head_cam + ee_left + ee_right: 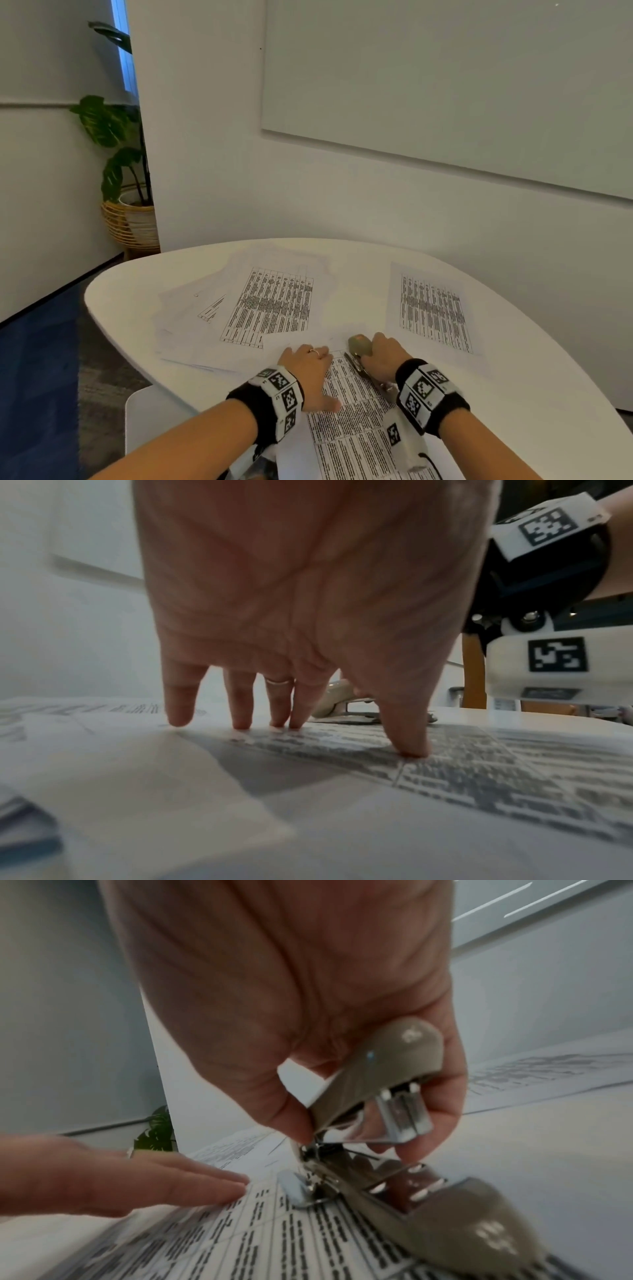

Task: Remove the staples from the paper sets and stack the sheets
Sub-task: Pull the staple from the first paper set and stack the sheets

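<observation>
A printed paper set lies on the white table right in front of me. My left hand presses on it with straight, spread fingers, fingertips down on the sheet. My right hand grips a beige staple remover at the set's top edge. In the right wrist view thumb and fingers pinch its upper handle; the lower handle rests on the paper. Its metal tip touches the sheet beside my left fingers. I cannot make out a staple.
A loose pile of printed sheets spreads over the table's left half. A separate printed sheet lies at the right back. A wall stands close behind the table. A potted plant is on the floor at the left.
</observation>
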Motion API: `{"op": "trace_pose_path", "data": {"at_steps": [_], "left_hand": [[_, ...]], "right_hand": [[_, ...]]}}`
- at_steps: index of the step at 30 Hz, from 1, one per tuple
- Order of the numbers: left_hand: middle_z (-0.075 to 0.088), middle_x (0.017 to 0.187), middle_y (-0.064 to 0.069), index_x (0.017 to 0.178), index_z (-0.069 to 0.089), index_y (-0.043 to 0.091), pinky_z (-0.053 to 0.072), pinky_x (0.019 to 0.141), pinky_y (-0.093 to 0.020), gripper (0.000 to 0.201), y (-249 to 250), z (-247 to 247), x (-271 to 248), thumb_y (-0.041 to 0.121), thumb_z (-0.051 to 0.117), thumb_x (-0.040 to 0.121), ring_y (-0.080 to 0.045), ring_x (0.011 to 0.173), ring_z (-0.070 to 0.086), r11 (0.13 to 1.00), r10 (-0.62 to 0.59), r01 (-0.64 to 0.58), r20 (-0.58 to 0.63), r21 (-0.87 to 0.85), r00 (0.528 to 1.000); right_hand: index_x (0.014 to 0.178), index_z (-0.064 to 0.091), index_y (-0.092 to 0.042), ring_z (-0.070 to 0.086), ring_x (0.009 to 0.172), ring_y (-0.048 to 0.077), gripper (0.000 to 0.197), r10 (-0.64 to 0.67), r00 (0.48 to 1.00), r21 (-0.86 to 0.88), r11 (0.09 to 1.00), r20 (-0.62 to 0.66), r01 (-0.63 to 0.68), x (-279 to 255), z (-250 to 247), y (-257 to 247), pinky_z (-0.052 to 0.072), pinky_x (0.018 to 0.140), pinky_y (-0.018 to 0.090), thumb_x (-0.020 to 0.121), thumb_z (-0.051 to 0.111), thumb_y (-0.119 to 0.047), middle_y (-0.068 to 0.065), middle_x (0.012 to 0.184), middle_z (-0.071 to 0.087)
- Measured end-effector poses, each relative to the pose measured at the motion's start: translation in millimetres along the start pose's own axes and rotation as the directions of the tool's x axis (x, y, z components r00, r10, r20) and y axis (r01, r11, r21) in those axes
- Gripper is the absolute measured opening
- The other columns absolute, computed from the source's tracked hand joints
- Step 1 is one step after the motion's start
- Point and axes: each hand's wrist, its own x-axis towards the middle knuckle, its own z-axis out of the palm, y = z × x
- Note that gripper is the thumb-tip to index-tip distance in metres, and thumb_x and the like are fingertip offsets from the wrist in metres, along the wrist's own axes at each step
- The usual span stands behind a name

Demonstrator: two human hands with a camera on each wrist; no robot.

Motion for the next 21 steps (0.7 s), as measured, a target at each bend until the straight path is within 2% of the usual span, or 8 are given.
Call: {"op": "trace_pose_path", "data": {"at_steps": [2,6,11,15,19,21], "left_hand": [[0.01,0.16,0.0,0.151,0.017,0.017,0.02,0.114,-0.05,0.102,-2.7,1.5,3.0,0.075,0.052,0.075,-0.025,0.143,0.017,1.0,0.014,-0.014,0.0,-0.008,1.0],[0.014,0.159,0.0,0.151,0.02,0.018,0.025,0.112,-0.048,0.104,-4.5,3.1,-0.5,0.076,0.055,0.072,-0.026,0.14,0.022,1.0,0.031,-0.031,-0.033,0.003,0.999],[0.01,0.159,0.001,0.152,0.016,0.019,0.02,0.113,-0.051,0.104,-3.2,5.3,-0.3,0.075,0.056,0.073,-0.025,0.141,0.016,1.0,0.002,-0.002,-0.025,-0.006,1.0],[0.005,0.16,0.002,0.152,0.012,0.02,0.018,0.113,-0.053,0.107,-4.2,5.6,1.9,0.078,0.053,0.072,-0.026,0.142,0.013,0.999,-0.008,0.008,-0.003,0.031,1.0],[0.01,0.16,0.001,0.15,0.021,0.019,0.022,0.111,-0.054,0.106,-5.4,-1.3,2.5,0.078,0.057,0.069,-0.028,0.139,0.019,1.0,0.009,-0.009,0.004,0.027,1.0],[0.013,0.159,0.0,0.149,0.024,0.019,0.024,0.109,-0.053,0.105,-5.2,-3.4,1.5,0.078,0.058,0.069,-0.028,0.138,0.021,1.0,0.011,-0.011,-0.002,0.027,1.0]], "right_hand": [[0.129,0.038,-0.006,0.053,0.114,0.027,0.044,-0.019,1.0,-0.005,1.0,-0.019,0.019,5.0,-0.3,-7.3,0.045,0.086,0.03,0.093,0.049,-0.027,0.015,0.13,0.046],[0.127,0.038,-0.008,0.053,0.114,0.029,0.04,-0.052,0.997,-0.052,0.997,-0.064,0.049,13.6,5.7,-22.7,0.044,0.091,0.035,0.094,0.047,-0.029,0.013,0.128,0.047],[0.124,0.039,-0.009,0.057,0.109,0.027,0.03,-0.011,0.989,-0.067,0.998,-0.15,0.001,20.6,18.2,-33.6,0.044,0.085,0.033,0.098,0.039,-0.024,0.011,0.121,0.058],[0.122,0.038,-0.012,0.06,0.102,0.027,0.029,-0.068,0.992,-0.157,0.986,-0.107,0.05,25.5,13.6,-27.1,0.045,0.08,0.034,0.096,0.042,-0.024,0.011,0.116,0.06],[0.12,0.038,-0.014,0.056,0.089,0.024,0.028,-0.122,0.99,-0.216,0.971,-0.064,0.106,27.0,6.3,-20.8,0.043,0.074,0.032,0.094,0.046,-0.021,0.01,0.112,0.061],[0.121,0.038,-0.015,0.056,0.088,0.024,0.03,-0.135,0.989,-0.232,0.965,-0.059,0.118,27.1,4.5,-21.3,0.043,0.074,0.032,0.093,0.048,-0.021,0.009,0.112,0.061]]}}
